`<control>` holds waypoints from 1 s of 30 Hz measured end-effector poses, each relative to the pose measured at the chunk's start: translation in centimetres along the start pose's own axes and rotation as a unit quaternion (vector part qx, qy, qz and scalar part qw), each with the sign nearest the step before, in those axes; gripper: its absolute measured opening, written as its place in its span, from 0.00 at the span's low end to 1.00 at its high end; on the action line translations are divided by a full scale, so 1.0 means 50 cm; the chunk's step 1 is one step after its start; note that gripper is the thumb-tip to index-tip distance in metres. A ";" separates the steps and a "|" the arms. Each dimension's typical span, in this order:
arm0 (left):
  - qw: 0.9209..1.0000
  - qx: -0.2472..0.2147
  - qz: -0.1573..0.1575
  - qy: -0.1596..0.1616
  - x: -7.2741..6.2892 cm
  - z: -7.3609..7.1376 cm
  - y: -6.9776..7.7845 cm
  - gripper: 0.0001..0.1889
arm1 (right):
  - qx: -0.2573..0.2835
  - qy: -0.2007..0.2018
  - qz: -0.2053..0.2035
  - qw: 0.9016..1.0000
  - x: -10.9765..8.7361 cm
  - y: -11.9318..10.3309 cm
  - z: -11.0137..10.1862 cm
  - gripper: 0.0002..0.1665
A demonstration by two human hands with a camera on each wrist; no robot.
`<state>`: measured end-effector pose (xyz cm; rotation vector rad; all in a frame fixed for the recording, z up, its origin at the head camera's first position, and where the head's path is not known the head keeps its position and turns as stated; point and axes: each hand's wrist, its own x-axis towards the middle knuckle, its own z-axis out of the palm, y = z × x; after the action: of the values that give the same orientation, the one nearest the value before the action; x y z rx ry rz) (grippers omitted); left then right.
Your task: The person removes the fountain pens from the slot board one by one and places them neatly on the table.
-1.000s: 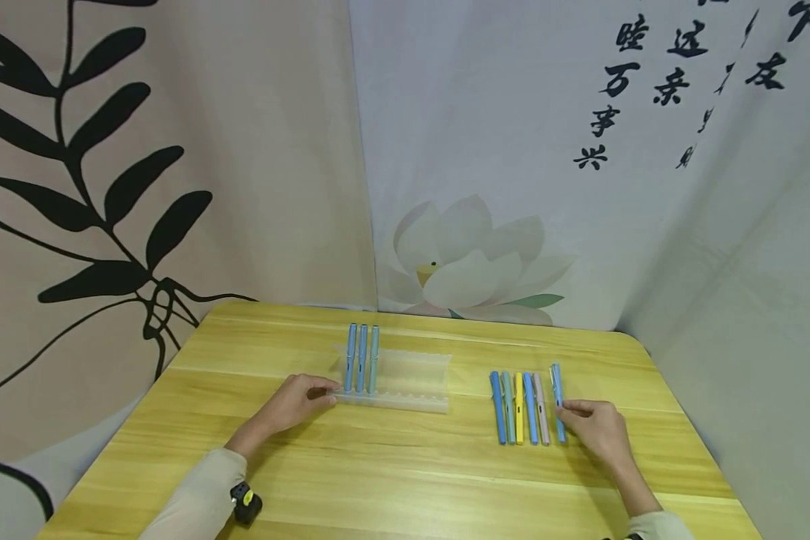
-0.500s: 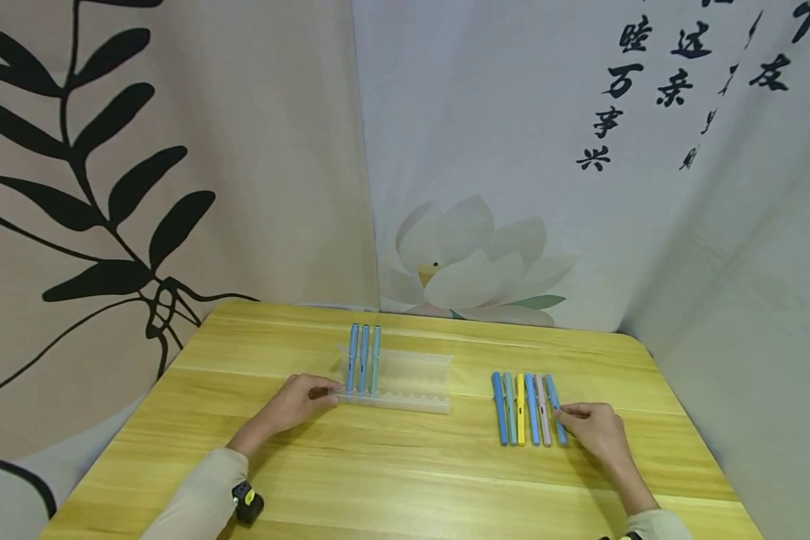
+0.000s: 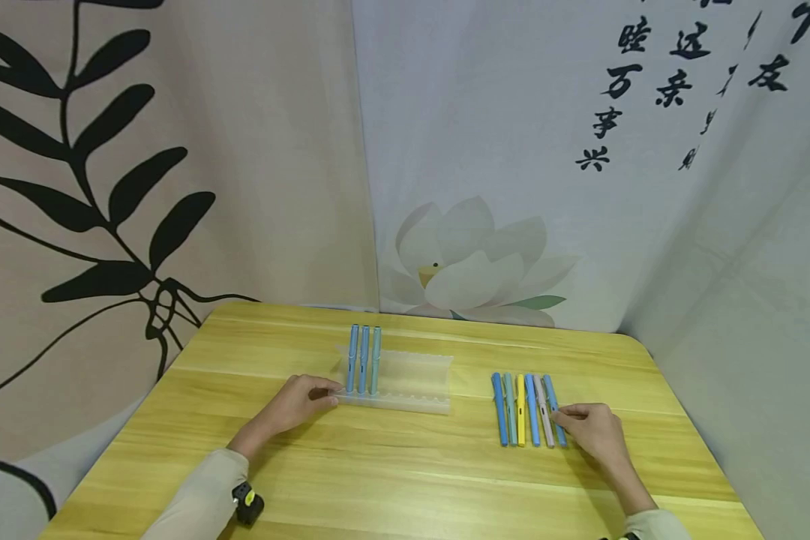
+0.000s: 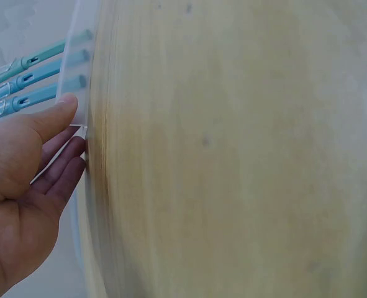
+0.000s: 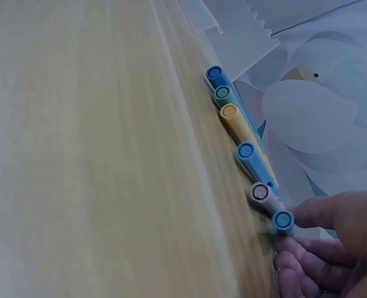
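My left hand (image 3: 302,399) holds the near left corner of a clear plastic pen rack (image 3: 415,381). In the left wrist view the thumb lies on the rack's edge, the other fingers beneath. Three pens stand side by side in the rack's left end: two blue ones and a green pen (image 3: 376,360). Over at the right, my right hand (image 3: 592,431) pinches a blue pen (image 5: 283,221) between thumb and fingers. This pen lies at the right end of a row, right beside a pale pink pen (image 3: 543,411).
Further left in the row lie a blue pen (image 3: 532,411), a yellow pen (image 3: 520,411), a green pen (image 3: 509,409) and a darker blue pen (image 3: 499,409). Wooden table (image 3: 378,480) stretches between and in front of the hands. A printed curtain (image 3: 486,150) hangs behind its far edge.
My right hand has brought the blue pen leftward against the row's right end. The pink pen's near end has shifted slightly right. My left hand has stayed at the rack's corner.
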<state>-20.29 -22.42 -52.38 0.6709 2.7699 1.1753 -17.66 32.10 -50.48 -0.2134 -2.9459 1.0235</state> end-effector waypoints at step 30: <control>1.000 -0.008 0.000 0.000 -0.003 -0.002 0.000 0.15 | 0.111 0.033 -0.177 0.977 0.004 -0.153 0.023 0.17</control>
<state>-20.20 -22.54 -52.35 0.6712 2.7571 1.1954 -18.87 25.50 -46.66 0.2650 -2.6442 1.2427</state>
